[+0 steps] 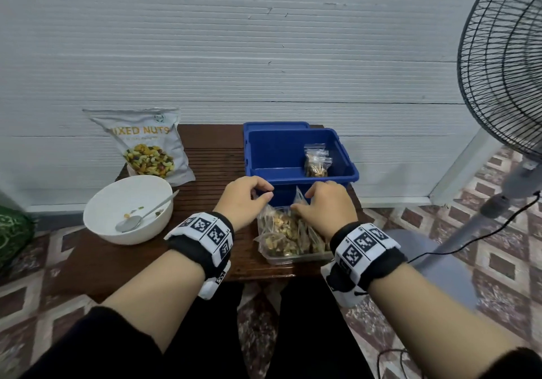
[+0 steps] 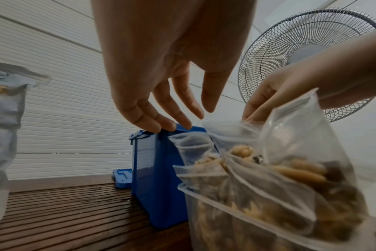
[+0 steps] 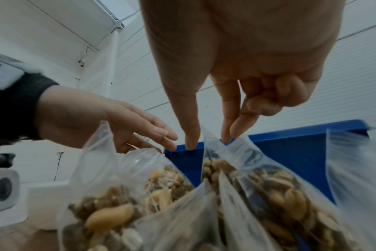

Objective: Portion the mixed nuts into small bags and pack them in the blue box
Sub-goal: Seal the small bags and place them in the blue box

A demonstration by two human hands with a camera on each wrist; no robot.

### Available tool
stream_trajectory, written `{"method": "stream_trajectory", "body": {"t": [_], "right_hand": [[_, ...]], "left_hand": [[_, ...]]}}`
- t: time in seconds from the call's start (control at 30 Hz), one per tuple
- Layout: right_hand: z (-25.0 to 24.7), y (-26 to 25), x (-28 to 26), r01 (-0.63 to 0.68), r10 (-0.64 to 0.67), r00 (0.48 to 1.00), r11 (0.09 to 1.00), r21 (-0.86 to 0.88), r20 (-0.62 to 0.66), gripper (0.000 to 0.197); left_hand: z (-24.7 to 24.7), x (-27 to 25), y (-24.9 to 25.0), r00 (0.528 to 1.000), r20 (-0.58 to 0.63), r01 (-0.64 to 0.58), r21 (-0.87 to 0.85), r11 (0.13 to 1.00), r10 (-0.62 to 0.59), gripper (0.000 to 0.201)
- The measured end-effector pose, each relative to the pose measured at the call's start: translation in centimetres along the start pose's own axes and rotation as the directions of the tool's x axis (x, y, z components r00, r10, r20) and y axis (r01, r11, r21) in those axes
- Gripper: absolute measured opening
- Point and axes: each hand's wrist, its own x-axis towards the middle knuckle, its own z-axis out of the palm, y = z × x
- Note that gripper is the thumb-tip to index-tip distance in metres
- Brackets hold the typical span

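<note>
Right hand (image 3: 206, 135) pinches the top of one filled bag (image 3: 247, 178) in the clear tub (image 2: 247, 212); left hand (image 2: 161, 101) hovers slack. Lift straight up, then clear the blue box (image 1: 296, 155) rim.

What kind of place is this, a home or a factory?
Most likely a room in a home, not a factory: a small dark wooden slatted table against a white panelled wall, patterned floor tiles, and a standing fan beside the table.

Both forearms reach forward, left hand (image 1: 245, 199) fingers loosely extended downward, right hand (image 1: 324, 208) thumb and forefinger pinching
</note>
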Motion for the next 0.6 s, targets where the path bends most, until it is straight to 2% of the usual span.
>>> {"method": "stream_trajectory", "body": {"t": [0.13, 0.23, 0.37, 0.5, 0.6], "right_hand": [[0.0, -0.4, -0.5, 0.012, -0.010, 0.999, 0.999, 0.049, -0.041, 0.023], [-0.6, -0.6, -0.5, 0.015, -0.004, 0.997, 0.991, 0.136, -0.077, 0.020], [-1.9, -0.8, -0.2, 0.082, -0.049, 0.991, 0.957, 0.278, -0.121, 0.013], [-2.7, -0.8, 0.5, 0.172, -0.131, 0.982, 0.913, 0.369, -0.133, 0.009], [-2.9, -0.7, 0.6, 0.176, -0.138, 0.984, 0.873, 0.455, -0.116, 0.007]], "left_hand": [[0.4, 0.1, 0.6, 1.000, -0.011, -0.007, 0.032, 0.999, 0.007, 0.010], [0.7, 0.4, 0.9, 1.000, 0.001, -0.029, 0.029, 0.999, 0.029, 0.015], [0.6, 0.9, 1.7, 0.994, 0.021, -0.102, -0.042, 0.994, 0.103, 0.028], [0.0, 1.5, 2.0, 0.994, -0.037, -0.108, -0.130, 0.986, 0.104, 0.004], [-0.3, 1.7, 2.0, 0.991, -0.073, -0.120, -0.131, 0.984, 0.111, 0.005]]}}
